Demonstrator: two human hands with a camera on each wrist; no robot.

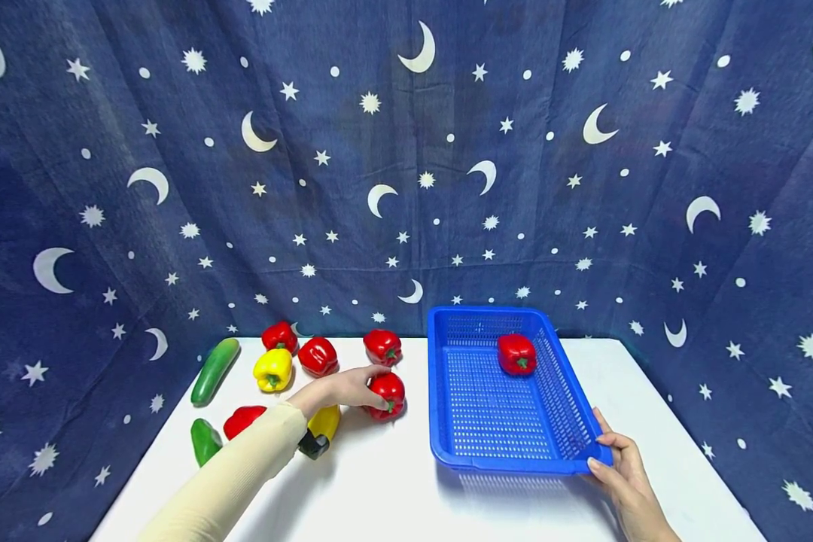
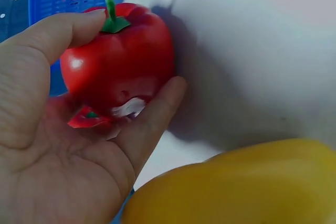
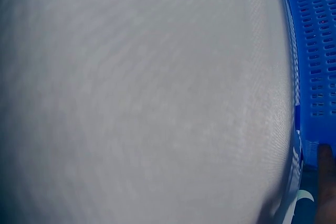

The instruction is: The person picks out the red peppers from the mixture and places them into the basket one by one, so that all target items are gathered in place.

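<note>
In the head view my left hand (image 1: 352, 388) reaches across the table and grips a red bell pepper (image 1: 393, 393). The left wrist view shows my thumb beside the green stem of this pepper (image 2: 121, 56) and the fingers round its other side. My right hand (image 1: 628, 482) holds the near right corner of a blue perforated basket (image 1: 501, 465), thumb at the rim and fingers along the outer side. Inside the basket lies another red bell pepper (image 1: 517, 354). Only a fingertip (image 3: 326, 171) by the basket wall (image 3: 315, 124) shows in the right wrist view.
Behind my left hand lie red peppers (image 1: 382, 347) and a yellow pepper (image 1: 273, 369). A cucumber (image 1: 215, 371) and a green pepper (image 1: 205, 440) lie farther left. Below the left wrist is a yellow vegetable (image 1: 327, 421) beside a dark end. A starry blue curtain (image 1: 406, 150) encloses the white table (image 1: 373, 489).
</note>
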